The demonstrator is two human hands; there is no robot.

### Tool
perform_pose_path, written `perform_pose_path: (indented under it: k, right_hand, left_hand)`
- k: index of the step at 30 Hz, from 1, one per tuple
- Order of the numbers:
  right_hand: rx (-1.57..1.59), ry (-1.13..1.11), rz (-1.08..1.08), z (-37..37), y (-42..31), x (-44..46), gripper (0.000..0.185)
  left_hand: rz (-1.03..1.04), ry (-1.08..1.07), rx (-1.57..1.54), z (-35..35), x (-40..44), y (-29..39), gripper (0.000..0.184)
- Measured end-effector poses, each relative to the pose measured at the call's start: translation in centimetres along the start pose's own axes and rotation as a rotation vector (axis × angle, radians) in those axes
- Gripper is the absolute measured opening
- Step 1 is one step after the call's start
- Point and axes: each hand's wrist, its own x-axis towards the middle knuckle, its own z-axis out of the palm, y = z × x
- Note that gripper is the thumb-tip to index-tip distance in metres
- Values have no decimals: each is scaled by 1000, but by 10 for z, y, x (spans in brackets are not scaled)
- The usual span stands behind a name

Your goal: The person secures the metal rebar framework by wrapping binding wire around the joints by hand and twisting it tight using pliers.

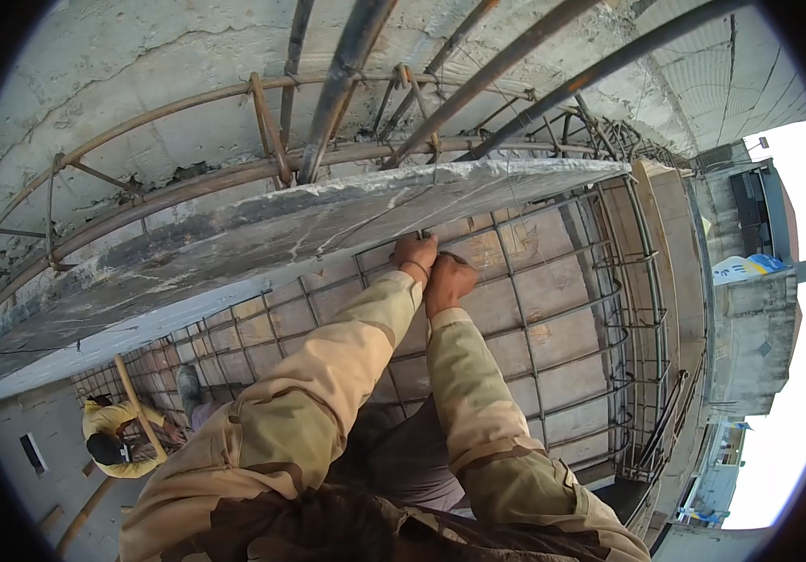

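My left hand [416,253] and my right hand [451,278] are side by side and touch at the far edge of a steel bar grid [516,281], close under a concrete beam [328,211]. The fingers of both hands are curled closed. What they hold, if anything, is too small and hidden to make out. The grid of thin bars lies over flat brown boards [553,351]. Both my forearms reach forward in camouflage sleeves.
Thick steel bars [342,84] rise behind the beam. At the lower left a person in yellow [122,436] crouches by a wooden pole [140,407]. Bent bar ends [623,347] line the right side, beside a plank edge [656,215]. Buildings [754,328] stand beyond.
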Motion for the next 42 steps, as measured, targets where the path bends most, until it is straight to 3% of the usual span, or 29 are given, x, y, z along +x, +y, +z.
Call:
perform_pose_path:
  k: [3,4,5,7,9,11,13,16,20,23,25,29,31,32,34,36,38,39,40,42]
  right_hand:
    - [-59,-84,-13,-7,-16,-14,26]
    - [-141,-109,-159,-8,-11,-14,27]
    - [-137,-104,-155,-8,-7,-15,27]
    - [-348,-47,-255,-5,0,-19,29]
    - [-335,-72,-246,-6,0,-18,30]
    - [-327,-101,-239,-9,1,-14,31]
    - [-435,-235,-194,-7,1,-2,31]
    - [-586,-94,-300,4,12,0,26]
    - [-556,-149,-288,-4,10,5,24]
    - [-526,-334,-221,-14,3,20,25]
    - [-388,-106,-539,-19,-7,23,26]
    - [-449,-237,-644,-9,-22,31,24]
    - [-588,-354,-845,0,-6,40,22]
    - [-589,-359,-845,3,-8,36,22]
    - [-562,-287,-612,8,-10,23,22]
    - [-614,-263,-577,8,-20,14,20]
    - [-667,-243,-551,9,-22,8,19]
    - [-604,-192,-645,9,-15,7,18]
    - [-538,-141,-737,9,-9,8,18]
    - [-601,-156,-709,6,-12,6,18]
  left_hand:
    - [162,-77,-129,3,12,-19,48]
    - [171,-143,-185,2,16,-22,39]
    - [174,-145,-179,-1,17,-22,39]
    - [33,-343,-573,-9,19,-22,27]
    - [22,-385,-495,-13,30,-25,18]
    - [-84,-428,-774,-20,21,-26,16]
    - [-75,-427,-757,-32,5,-16,17]
    - [-70,-456,-741,-35,3,-16,15]
    - [-80,-506,-618,-43,2,-18,13]
    - [-77,-443,-627,-48,-12,-15,19]
    - [-71,-441,-641,-50,-13,-15,21]
    - [-22,-400,-684,-40,-5,-23,25]
    - [12,-423,-748,-41,-11,-23,26]
    - [50,-450,-799,-39,-7,-29,27]
    - [60,-476,-822,-35,3,-38,28]
    - [75,-497,-855,-38,6,-45,29]
    - [220,-580,-823,-44,3,-57,38]
    - [216,-574,-833,-43,-6,-65,38]
    - [255,-339,-675,-41,-19,-75,37]
    - [317,122,-337,-37,-39,-90,38]
